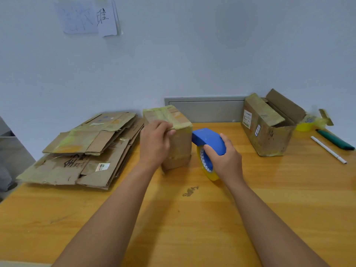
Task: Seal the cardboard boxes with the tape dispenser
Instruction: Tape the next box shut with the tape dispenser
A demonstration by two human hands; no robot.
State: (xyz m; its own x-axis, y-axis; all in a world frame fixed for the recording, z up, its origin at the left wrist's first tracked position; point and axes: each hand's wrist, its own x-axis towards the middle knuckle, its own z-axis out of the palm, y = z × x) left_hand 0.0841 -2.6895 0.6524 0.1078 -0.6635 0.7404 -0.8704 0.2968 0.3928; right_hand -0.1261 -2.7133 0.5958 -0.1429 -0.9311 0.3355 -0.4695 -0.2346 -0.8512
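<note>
On the orange wooden table (pixel 192 228), centre-back, stands a small closed cardboard box (pixel 179 139), upright, its top and edges covered in yellowish tape. Left hand (pixel 155 143) grips the box at its near top-left edge: fingers curled over the top, thumb (pixel 170 132) pressed on the top edge, palm against the near side face. Right hand (pixel 226 157) holds the blue tape dispenser (pixel 209 140), fingers wrapped round its blue cover from the right, index finger hooked over the near rim. Yellow tape roll (pixel 207 168) sits in the dispenser, its lower edge at or on the table; cannot tell whether it touches. The dispenser's front end touches, or nearly touches, the box's right side near the upper corner. Cannot tell whether a tape strip is attached there.

Left of the box: a stack of flattened cardboard boxes (pixel 86 149), several layers, old tape on them, right edge just beside the upright box. Back right: a second cardboard box (pixel 267 130), lying with flaps open at the top, white labels on its near end face. Right of it a second yellow tape roll (pixel 306 124) with a loose crumpled tail, then a dark green marker (pixel 335 140) and a white pen (pixel 328 149), side by side, both apart from the open box. Behind the table a grey panel (pixel 204 109) against the wall. Sheets of paper (pixel 88 18) with handwriting are stuck high on the wall, upper left.
</note>
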